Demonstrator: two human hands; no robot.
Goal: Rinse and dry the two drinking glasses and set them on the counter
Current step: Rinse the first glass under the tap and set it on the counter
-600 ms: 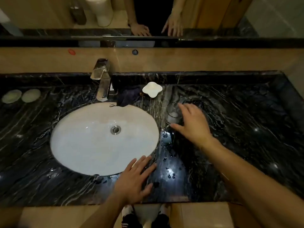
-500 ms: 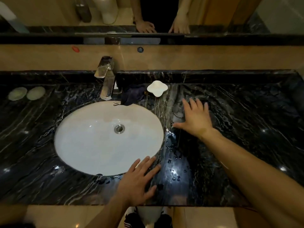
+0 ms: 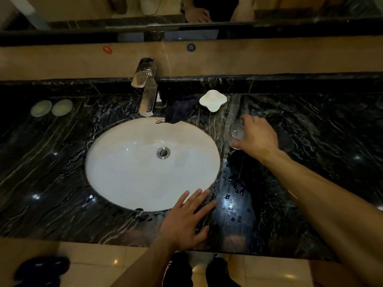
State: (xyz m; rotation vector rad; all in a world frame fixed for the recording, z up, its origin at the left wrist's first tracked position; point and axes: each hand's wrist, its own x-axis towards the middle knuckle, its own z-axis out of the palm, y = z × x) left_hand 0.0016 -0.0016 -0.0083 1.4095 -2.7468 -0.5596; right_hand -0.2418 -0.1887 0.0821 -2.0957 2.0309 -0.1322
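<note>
A bathroom: marble vanity (image 3: 62, 172), oval basin (image 3: 128, 168), faucet (image 3: 146, 88), mirror (image 3: 83, 9).

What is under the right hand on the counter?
The right hand grips a clear drinking glass standing on the dark counter. The glass's far side is hidden by the hand; a second glass cannot be made out.

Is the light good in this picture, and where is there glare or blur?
Head view: dim, warm light; bright glare patch on the wet counter near the left hand; the glass the right hand grips is hard to see against dark marble; edges bend from the wide lens.
</note>
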